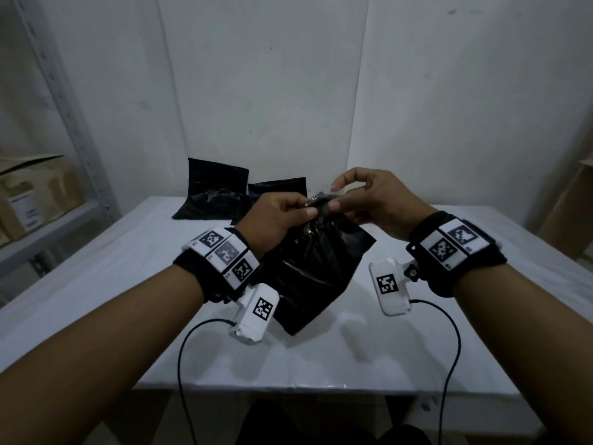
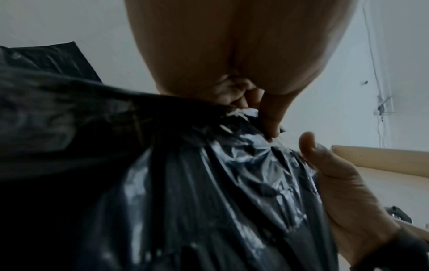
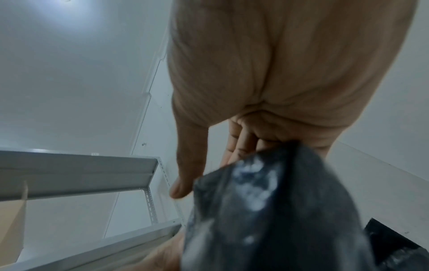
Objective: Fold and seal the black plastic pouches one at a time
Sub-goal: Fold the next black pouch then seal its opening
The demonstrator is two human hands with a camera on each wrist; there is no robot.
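The left hand (image 1: 278,216) pinched the gathered top of the black pouch (image 1: 313,274), thumb on its crumpled mouth. The right hand (image 1: 373,200) pinched the same top from the other side, forefinger arched above. The pouch hung tilted over the white tabletop (image 1: 417,348). Two more pouches (image 1: 215,194) lay by the wall behind.

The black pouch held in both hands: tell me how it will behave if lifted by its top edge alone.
The black pouch would probably hang limp: its film is creased and bunched where both hands pinch the top. It looks light, since fingertips alone hold it up. The glossy surface may be somewhat slippery.
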